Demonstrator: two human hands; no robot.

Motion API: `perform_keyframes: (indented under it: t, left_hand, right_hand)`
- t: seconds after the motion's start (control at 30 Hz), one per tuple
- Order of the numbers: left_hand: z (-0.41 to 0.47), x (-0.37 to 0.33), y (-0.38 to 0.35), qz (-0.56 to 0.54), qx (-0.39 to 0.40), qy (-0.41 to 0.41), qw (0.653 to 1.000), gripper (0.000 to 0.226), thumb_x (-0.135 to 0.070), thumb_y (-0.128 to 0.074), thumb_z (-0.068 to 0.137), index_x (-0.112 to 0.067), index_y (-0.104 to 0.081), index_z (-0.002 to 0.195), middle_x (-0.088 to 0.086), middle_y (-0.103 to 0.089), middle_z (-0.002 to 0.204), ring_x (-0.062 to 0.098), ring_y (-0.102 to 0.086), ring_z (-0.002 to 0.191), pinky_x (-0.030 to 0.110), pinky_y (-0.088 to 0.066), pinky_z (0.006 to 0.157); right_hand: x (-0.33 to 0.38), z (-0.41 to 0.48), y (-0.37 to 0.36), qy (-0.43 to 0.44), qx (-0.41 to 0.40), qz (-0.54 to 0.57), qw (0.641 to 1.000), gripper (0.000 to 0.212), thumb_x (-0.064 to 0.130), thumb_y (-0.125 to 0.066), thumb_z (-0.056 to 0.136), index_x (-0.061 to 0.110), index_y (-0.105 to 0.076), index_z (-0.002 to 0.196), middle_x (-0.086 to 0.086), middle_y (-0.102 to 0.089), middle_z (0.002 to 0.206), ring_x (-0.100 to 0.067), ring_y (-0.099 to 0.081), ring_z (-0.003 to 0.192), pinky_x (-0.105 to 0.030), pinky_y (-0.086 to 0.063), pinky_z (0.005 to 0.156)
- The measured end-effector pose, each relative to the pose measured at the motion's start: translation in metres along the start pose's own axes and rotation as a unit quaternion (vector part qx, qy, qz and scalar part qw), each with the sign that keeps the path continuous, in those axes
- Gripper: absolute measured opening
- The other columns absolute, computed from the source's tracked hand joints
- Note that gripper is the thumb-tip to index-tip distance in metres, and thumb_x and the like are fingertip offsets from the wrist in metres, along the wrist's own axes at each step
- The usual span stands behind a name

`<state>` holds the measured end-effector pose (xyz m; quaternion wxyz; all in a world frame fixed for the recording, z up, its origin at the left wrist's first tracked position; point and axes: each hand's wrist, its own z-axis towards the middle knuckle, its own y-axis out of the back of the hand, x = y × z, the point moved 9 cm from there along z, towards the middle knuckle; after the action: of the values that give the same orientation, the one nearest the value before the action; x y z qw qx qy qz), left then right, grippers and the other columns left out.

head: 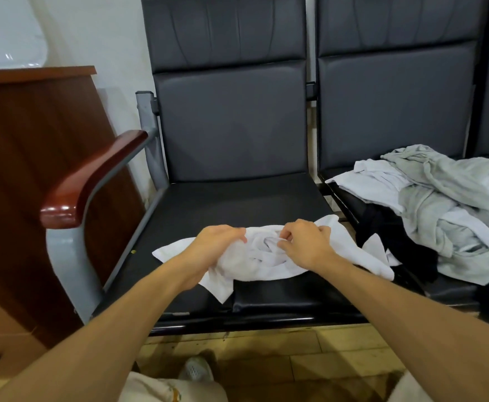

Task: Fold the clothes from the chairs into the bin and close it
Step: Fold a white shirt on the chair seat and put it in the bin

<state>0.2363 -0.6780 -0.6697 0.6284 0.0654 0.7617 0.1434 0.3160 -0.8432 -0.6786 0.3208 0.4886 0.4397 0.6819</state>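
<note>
A: What are the hands on?

B: Both are on the same piece. The left hand [218, 242] has its fingers curled over a bunched part of a crumpled white cloth garment [266, 265] and grips it. The right hand [305, 242] pinches a fold of it between thumb and fingertips. The two hands sit close together, with only a small twist of cloth between them.

A: Where does that garment lie?

B: On the front half of the black padded seat [237, 198] of the left chair, spread crosswise. It is rumpled, with no clean fold in it yet — I'd judge this to be the start of straightening it out.

A: What else is waiting?

B: There is a heap on the neighbouring black seat [446, 291] to the right. A loose light-grey jersey garment [446, 192] lies on top, a pale white shirt-like piece [373, 181] sits under it at the back, and a black cloth item [388, 230] spills toward the near edge. All of it is unfolded and tangled together.

A: The bin?

B: Not in view, so I can't say what is in it or whether it is closed.

A: So how far along is it?

B: Early, by my reading. At least four pieces show unfolded — folding them, putting them in the bin and closing it all look left to do.

A: Anything beside the chair?

B: A glossy red-brown wooden armrest [92, 181], and past it a dark reddish wooden cabinet [34, 140].
</note>
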Motion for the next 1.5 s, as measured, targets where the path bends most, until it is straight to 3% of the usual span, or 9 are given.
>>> perform_keyframes:
  t: [0.2, 0.37, 0.57, 0.77, 0.87, 1.0, 1.2, 1.37, 1.5]
  left_hand:
    - [-0.006, 0.019, -0.001, 0.189, 0.077, -0.007, 0.979, 0.033, -0.051, -0.071, 0.08, -0.021, -0.07, 0.095, -0.011, -0.062, 0.107, 0.004, -0.056, 0.1, 0.018, -0.043, 0.078]
    - [-0.004, 0.035, -0.007, 0.399, 0.136, -0.036, 0.906, 0.042, -0.051, -0.076, 0.074, -0.039, -0.055, 0.109, -0.014, -0.055, 0.121, 0.01, -0.052, 0.11, 0.03, -0.044, 0.097]
    - [-0.003, 0.027, -0.013, 0.446, 0.109, -0.055, 0.886, 0.036, -0.045, -0.068, 0.085, -0.028, -0.056, 0.115, -0.004, -0.042, 0.117, 0.015, -0.053, 0.102, 0.03, -0.047, 0.091]
    - [-0.009, 0.041, -0.014, 0.325, 0.112, 0.044, 0.938, 0.047, -0.048, -0.054, 0.094, -0.019, -0.037, 0.127, 0.004, -0.062, 0.101, 0.013, -0.057, 0.074, 0.023, -0.047, 0.059]
    - [-0.009, 0.045, -0.01, 0.359, 0.109, 0.061, 0.925, 0.057, -0.037, -0.062, 0.092, -0.018, -0.029, 0.134, 0.001, -0.052, 0.115, 0.012, -0.055, 0.078, 0.021, -0.046, 0.056]
    - [-0.005, 0.039, -0.006, 0.362, 0.095, 0.041, 0.926, 0.042, -0.028, -0.063, 0.091, -0.014, -0.048, 0.128, 0.002, -0.055, 0.124, 0.015, -0.054, 0.096, 0.021, -0.048, 0.07]
    - [-0.001, 0.017, 0.001, 0.198, 0.03, -0.025, 0.979, 0.014, -0.014, -0.06, 0.089, -0.005, -0.069, 0.095, 0.01, -0.068, 0.092, 0.016, -0.06, 0.072, 0.025, -0.048, 0.064]
    - [-0.006, -0.007, 0.004, 0.082, 0.008, -0.08, 0.993, 0.011, -0.016, -0.062, 0.09, -0.008, -0.069, 0.091, 0.002, -0.067, 0.084, 0.01, -0.06, 0.071, 0.02, -0.046, 0.06]
    - [-0.018, -0.022, -0.005, -0.078, 0.104, -0.076, 0.989, 0.025, -0.025, -0.065, 0.081, -0.002, -0.063, 0.088, 0.012, -0.061, 0.085, 0.022, -0.057, 0.081, 0.03, -0.043, 0.069]
  right_hand:
    - [0.002, -0.001, 0.035, -0.037, -0.065, 0.263, 0.962, 0.007, 0.017, -0.053, 0.094, 0.017, -0.059, 0.091, 0.001, -0.061, 0.086, -0.015, -0.055, 0.083, -0.021, -0.039, 0.063]
    - [-0.014, -0.013, 0.057, -0.075, -0.105, 0.294, 0.947, 0.009, 0.019, -0.052, 0.096, 0.016, -0.06, 0.099, -0.001, -0.061, 0.101, -0.017, -0.052, 0.097, -0.029, -0.038, 0.079]
    - [-0.034, -0.024, 0.062, -0.093, -0.097, 0.262, 0.956, 0.012, 0.02, -0.058, 0.092, 0.015, -0.068, 0.094, 0.002, -0.065, 0.094, -0.013, -0.054, 0.09, -0.022, -0.038, 0.066]
    - [-0.014, -0.03, 0.077, 0.029, -0.13, 0.128, 0.983, 0.013, 0.018, -0.061, 0.09, 0.022, -0.06, 0.078, 0.005, -0.055, 0.062, -0.008, -0.052, 0.061, -0.025, -0.045, 0.061]
    - [0.01, -0.035, 0.044, 0.071, 0.02, 0.016, 0.997, 0.024, 0.045, -0.059, 0.089, 0.028, -0.058, 0.073, 0.007, -0.062, 0.069, -0.012, -0.058, 0.074, -0.031, -0.051, 0.073]
    - [0.007, -0.046, -0.006, 0.075, 0.18, -0.139, 0.971, 0.054, 0.067, -0.055, 0.082, 0.017, -0.065, 0.102, 0.004, -0.064, 0.104, -0.015, -0.057, 0.097, -0.03, -0.046, 0.086]
    - [0.021, -0.047, -0.018, 0.143, 0.151, -0.13, 0.969, 0.014, 0.032, -0.057, 0.092, 0.02, -0.057, 0.099, 0.001, -0.059, 0.099, -0.017, -0.046, 0.087, -0.028, -0.037, 0.079]
    - [0.014, -0.038, 0.022, 0.088, 0.073, 0.089, 0.99, 0.015, 0.026, -0.058, 0.094, 0.017, -0.049, 0.086, 0.004, -0.051, 0.082, -0.014, -0.047, 0.077, -0.016, -0.034, 0.061]
    - [0.001, -0.042, 0.052, -0.014, 0.065, 0.376, 0.924, 0.023, 0.021, -0.062, 0.093, 0.012, -0.053, 0.074, 0.0, -0.053, 0.072, -0.011, -0.052, 0.064, -0.02, -0.042, 0.05]
